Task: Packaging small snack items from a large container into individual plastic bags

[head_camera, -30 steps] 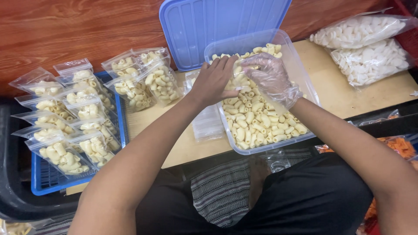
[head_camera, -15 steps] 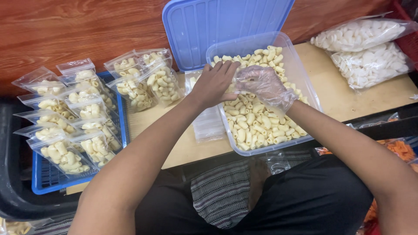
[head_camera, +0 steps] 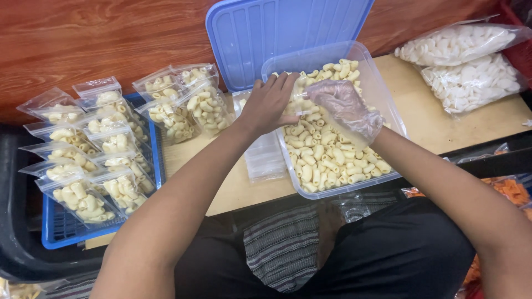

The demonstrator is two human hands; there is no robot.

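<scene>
Macaroni (head_camera: 327, 158) fills the clear tub (head_camera: 382, 91) at twelve o'clock on your table (head_camera: 432, 130), where your bare left hand (head_camera: 269, 105) pinches a small clear bag (head_camera: 299, 102) beside your gloved right hand (head_camera: 346, 108), fingers curled over pasta.

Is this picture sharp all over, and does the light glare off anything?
Head view: mostly sharp, evenly lit; glare on the clear bags and tub rim; the gloved right hand and left hand look slightly soft; edges bow a little.
</scene>
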